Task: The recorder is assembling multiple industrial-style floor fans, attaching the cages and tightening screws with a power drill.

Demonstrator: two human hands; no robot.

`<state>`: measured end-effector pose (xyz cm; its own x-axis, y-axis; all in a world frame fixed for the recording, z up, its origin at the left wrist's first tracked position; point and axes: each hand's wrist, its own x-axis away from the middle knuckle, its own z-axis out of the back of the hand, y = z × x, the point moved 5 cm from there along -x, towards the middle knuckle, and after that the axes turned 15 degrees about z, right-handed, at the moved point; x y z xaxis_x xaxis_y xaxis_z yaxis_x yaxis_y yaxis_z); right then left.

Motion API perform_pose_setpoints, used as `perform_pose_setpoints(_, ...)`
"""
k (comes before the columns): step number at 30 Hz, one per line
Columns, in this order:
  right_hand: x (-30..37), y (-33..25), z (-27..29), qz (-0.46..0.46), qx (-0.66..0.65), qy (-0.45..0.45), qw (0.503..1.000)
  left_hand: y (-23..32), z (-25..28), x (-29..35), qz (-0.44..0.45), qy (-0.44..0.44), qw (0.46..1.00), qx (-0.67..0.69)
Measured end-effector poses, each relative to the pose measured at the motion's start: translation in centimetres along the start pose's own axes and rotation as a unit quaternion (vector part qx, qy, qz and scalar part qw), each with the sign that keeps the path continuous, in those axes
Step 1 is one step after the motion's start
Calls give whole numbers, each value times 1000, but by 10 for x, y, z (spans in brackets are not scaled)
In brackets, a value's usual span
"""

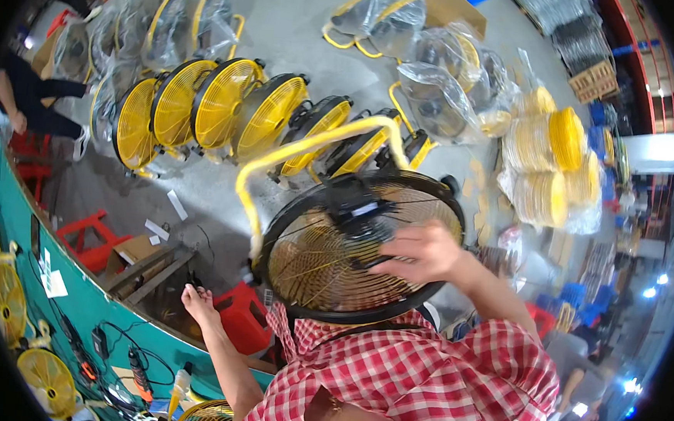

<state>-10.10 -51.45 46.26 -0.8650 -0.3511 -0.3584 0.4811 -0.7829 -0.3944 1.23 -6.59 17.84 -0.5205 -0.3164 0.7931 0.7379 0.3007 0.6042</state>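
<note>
A large round fan [303, 262] with a black rim, a wire grille and a black motor housing [357, 204] is tilted up right in front of my body. Its yellow tube stand [318, 144] arches out on the far side. My right hand [425, 251] is over the grille beside the motor, fingers stretched toward the housing; whether they touch it I cannot tell. To the left and lower, my left hand [200, 304] is held away from the fan near the bench edge. Its fingers are closed at a small dark thing, too small to name.
A row of yellow fans [228, 103] stands on the floor ahead, with plastic-wrapped fans [436, 101] behind. A green bench [84, 303] with power drills [140, 376] curves along the left. Red stools [242, 316], stacked yellow grilles [536, 165] and another person [43, 100] are around.
</note>
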Motion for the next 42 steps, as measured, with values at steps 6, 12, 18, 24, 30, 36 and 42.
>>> perform_pose_setpoints(6,158,51,100,-189,79,-3,979,-62,-66,19,105,-148,980,-82)
perform_pose_setpoints(12,292,124,141,-303,72,-117,943,-93,-116,50,136,-162,963,-168)
perform_pose_setpoints(18,437,197,76,-336,17,-257,906,-132,-150,90,118,-105,960,-233)
perform_pose_setpoints(24,542,297,-7,-339,-97,-358,865,-151,-150,120,125,-43,950,-283)
perform_pose_setpoints(30,588,355,-108,-393,-227,-446,771,-154,-147,154,118,-10,954,-277)
perform_pose_setpoints(36,600,401,-187,-356,-270,-541,713,-156,-163,186,120,34,955,-267)
perform_pose_setpoints(42,597,454,-208,-282,-119,-511,803,-176,-191,174,41,-36,943,-328)
